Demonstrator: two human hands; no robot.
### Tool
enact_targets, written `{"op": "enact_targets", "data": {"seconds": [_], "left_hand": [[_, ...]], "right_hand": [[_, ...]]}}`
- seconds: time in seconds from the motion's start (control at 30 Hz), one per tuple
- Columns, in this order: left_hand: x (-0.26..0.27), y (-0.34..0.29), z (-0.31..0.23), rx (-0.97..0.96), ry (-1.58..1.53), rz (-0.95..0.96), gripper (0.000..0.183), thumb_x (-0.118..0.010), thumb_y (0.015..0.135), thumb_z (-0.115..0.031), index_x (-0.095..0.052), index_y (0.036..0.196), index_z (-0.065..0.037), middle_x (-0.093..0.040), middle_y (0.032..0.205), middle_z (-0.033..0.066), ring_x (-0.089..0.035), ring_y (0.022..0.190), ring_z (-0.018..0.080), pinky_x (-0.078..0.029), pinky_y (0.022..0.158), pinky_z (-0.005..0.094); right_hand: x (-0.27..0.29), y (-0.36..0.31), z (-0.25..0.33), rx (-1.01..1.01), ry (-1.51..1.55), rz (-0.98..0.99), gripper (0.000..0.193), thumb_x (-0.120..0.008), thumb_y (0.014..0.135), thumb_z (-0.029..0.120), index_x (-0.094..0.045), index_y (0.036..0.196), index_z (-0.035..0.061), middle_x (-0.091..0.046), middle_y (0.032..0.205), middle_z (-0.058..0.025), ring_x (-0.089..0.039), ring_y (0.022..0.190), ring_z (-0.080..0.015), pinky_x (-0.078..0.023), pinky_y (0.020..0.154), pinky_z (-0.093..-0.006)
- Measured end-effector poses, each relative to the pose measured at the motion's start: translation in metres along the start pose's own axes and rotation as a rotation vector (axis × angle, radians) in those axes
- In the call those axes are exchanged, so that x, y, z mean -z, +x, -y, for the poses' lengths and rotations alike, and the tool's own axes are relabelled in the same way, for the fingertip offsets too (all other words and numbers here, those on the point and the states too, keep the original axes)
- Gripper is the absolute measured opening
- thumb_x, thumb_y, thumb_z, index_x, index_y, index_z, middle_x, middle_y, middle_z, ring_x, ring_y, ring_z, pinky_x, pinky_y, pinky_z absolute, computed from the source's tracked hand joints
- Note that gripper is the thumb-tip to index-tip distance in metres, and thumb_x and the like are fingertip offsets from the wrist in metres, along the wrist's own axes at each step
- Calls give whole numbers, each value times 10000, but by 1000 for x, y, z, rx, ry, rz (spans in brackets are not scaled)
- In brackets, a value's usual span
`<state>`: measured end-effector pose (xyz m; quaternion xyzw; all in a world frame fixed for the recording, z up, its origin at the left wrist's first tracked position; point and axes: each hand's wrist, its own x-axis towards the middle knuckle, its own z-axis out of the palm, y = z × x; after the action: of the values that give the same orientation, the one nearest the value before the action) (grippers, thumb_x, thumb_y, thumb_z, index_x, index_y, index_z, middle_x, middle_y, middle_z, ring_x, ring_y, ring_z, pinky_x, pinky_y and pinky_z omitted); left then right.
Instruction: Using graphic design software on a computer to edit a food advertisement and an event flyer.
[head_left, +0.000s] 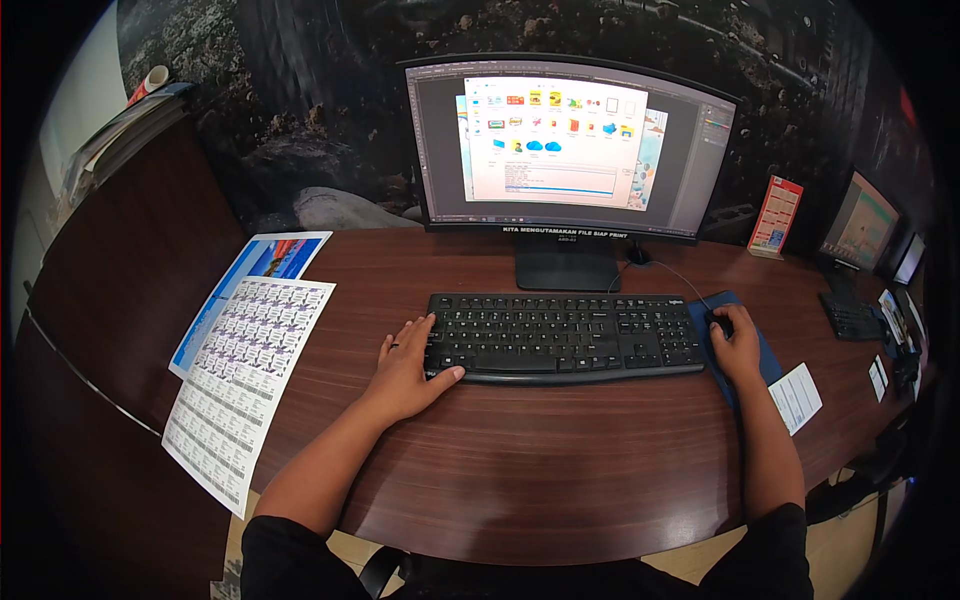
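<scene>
A black keyboard (540, 378) lies across the middle of the desk. My left hand (402, 370) rests at its left end, fingers stretched out and apart, thumb along the near edge. To the right of the keyboard, my right hand (738, 350) is wrapped around a dark computer mouse (714, 318), which it partly covers. Under that hand is a blue mouse pad (733, 299). Behind the keyboard stands a wide monitor (687, 150), showing a window of small file icons with a drop-down list unfolded and one row highlighted blue.
Printed sheets (235, 385) lie on the left beside a dark wooden cabinet (130, 260) topped with stacked papers. A white card (797, 398) sits right of the mouse pad. Farther right are a red desk calendar (777, 216) and a second monitor (860, 225) with its own keyboard (851, 316).
</scene>
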<state>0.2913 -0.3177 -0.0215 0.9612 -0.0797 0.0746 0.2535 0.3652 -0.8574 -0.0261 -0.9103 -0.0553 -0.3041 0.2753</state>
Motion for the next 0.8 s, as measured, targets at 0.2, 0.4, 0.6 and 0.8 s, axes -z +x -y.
{"op": "enact_targets", "data": {"seconds": [0.2,0.4,0.6,0.8], "left_hand": [[2,0,-2,19,3,26,951,-728,920,-467,-270,1605,8,-337,1636,274,-231,1567,428,-136,1250,601],[3,0,-3,19,-7,25,946,-730,920,-460,-273,1603,8,-340,1634,275,-233,1566,431,-133,1252,599],[1,2,-2,3,-15,21,940,-734,918,-452,-280,1604,3,-354,1626,278,-244,1562,433,-136,1250,597],[2,0,-1,17,-7,19,939,-738,914,-440,-279,1607,-3,-364,1624,268,-262,1557,424,-142,1251,587]], "right_hand": [[-1,0,-2,12,0,-10,222,-681,843,29,-654,1063,15,-656,1110,-130,-658,1077,-317,-500,968,-368],[-2,1,-2,31,9,-28,244,-699,845,56,-670,1085,23,-666,1150,-150,-663,1090,-364,-518,942,-406],[1,0,-1,-58,-91,-54,255,-713,859,77,-650,1101,25,-652,1122,-164,-659,1074,-377,-518,932,-416],[-2,1,-2,-32,-31,-53,228,-716,864,78,-653,1076,23,-649,1101,-153,-661,1048,-363,-522,914,-408]]}}
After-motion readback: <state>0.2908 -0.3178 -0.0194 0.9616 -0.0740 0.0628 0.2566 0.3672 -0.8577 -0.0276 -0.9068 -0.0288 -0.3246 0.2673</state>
